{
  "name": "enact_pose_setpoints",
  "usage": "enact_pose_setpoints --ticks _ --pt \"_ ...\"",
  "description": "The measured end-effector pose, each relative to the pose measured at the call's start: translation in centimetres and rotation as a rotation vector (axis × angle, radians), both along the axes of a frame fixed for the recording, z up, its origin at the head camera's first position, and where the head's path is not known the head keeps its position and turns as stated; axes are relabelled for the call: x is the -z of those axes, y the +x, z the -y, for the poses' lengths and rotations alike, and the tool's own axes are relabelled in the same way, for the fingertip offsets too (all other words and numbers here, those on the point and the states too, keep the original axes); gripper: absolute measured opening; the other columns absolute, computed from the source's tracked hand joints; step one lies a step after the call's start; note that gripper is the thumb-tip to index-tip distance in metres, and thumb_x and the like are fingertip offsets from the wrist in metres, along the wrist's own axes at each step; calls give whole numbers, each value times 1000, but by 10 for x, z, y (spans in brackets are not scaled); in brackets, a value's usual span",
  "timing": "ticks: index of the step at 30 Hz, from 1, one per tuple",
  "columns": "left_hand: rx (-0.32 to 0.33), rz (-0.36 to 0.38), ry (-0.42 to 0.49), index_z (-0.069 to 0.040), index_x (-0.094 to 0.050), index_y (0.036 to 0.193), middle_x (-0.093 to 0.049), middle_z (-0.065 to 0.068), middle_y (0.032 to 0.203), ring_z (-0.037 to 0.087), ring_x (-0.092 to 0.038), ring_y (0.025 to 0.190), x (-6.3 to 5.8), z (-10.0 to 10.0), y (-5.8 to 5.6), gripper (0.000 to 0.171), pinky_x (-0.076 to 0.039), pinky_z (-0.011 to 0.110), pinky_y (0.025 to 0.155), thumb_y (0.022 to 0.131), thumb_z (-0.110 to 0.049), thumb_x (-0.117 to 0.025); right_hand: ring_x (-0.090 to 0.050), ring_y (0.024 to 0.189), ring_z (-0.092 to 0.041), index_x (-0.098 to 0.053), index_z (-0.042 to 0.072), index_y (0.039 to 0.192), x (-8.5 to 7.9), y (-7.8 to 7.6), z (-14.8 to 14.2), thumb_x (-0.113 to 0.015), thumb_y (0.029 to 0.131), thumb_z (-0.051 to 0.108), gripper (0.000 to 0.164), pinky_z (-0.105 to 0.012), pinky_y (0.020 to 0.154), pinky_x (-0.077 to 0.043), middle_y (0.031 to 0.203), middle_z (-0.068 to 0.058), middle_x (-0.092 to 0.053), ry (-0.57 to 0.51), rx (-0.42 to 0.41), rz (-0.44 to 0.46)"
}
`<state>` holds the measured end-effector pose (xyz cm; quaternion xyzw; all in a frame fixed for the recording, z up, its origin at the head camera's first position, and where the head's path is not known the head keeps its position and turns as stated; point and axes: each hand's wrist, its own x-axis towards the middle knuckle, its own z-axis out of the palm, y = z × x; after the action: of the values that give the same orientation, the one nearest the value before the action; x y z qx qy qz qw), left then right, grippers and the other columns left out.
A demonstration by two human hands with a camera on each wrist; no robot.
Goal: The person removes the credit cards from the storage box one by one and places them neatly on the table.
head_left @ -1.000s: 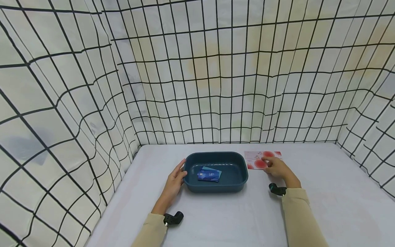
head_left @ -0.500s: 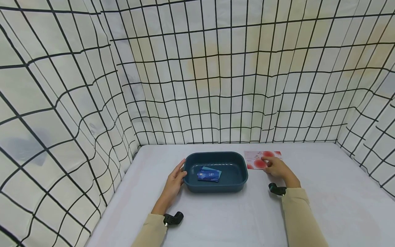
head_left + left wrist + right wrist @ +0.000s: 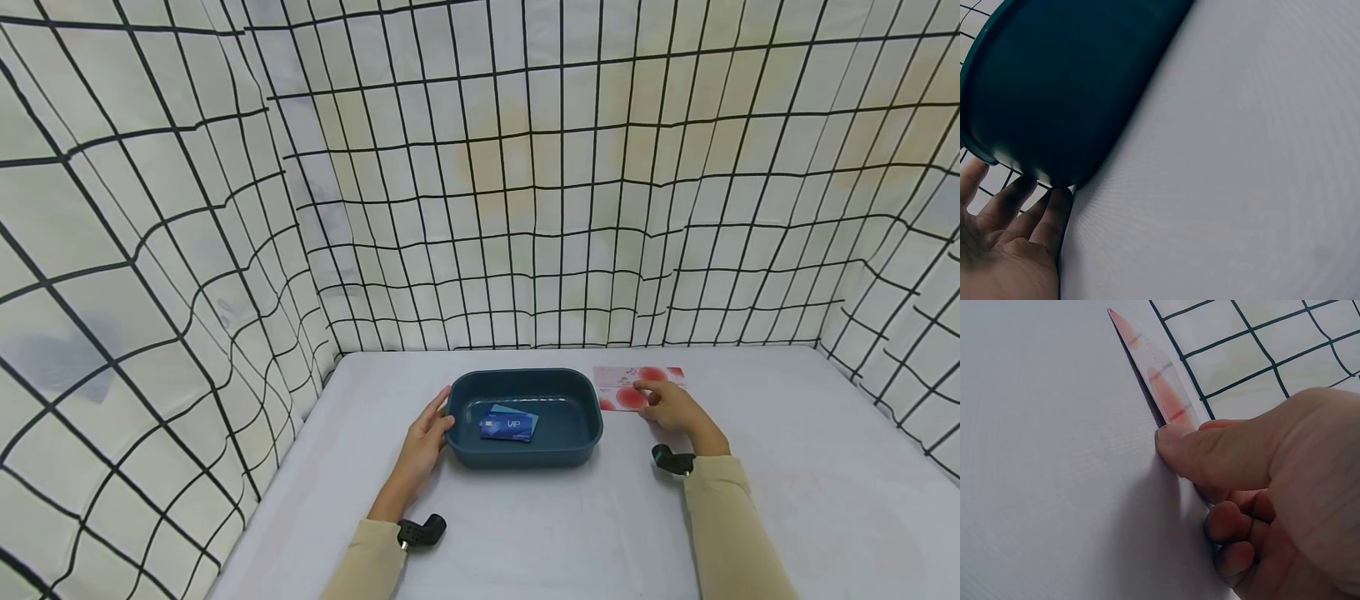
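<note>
A dark teal plastic tray (image 3: 525, 459) stands mid-table, rounded at the corners. Inside it lie a blue VIP card (image 3: 504, 427) and a lighter blue card (image 3: 534, 419) partly beneath. My left hand (image 3: 422, 443) rests against the tray's left end, its extended fingers (image 3: 1051, 219) touching the outer wall. Right of the tray, a pink printed paper card (image 3: 613, 379) with red round shapes lies on the table. My right hand (image 3: 673, 410) pinches its near edge with thumb and index finger; the other fingers (image 3: 1225, 520) curl in below. Part of the card is hidden by this hand.
A white cloth covers the table (image 3: 547, 533). Black grid netting (image 3: 525, 225) over white sheeting walls the left, back and right. Black wrist cameras sit on both wrists, the left one (image 3: 422, 530) close over the table.
My right hand has shifted very slightly left at the pink card. The left hand, tray and blue cards look unmoved.
</note>
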<state>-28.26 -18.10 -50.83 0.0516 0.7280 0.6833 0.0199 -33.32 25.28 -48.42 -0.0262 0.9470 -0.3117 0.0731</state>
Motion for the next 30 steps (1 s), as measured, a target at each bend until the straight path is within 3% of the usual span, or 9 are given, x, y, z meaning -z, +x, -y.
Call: enact_pose_setpoints --ticks 19,30 --pt "-5 9 3 -30 -38 159 -33 13 167 30 -40 151 -1 0 1 53 -40 49 119 108 -19 -47 -55 93 -31 -52 3 147 -1 0 -1 -68 94 10 57 -36 75 -52 108 -22 -60 -1 7 -1" --pt "-6 5 -8 -31 -38 159 -32 14 167 31 -39 151 0 0 0 53 -40 50 119 108 -18 -46 -55 95 -32 -61 2 137 -3 1 -1 -66 94 9 43 -38 78 -53 108 -21 -62 -40 35 8"
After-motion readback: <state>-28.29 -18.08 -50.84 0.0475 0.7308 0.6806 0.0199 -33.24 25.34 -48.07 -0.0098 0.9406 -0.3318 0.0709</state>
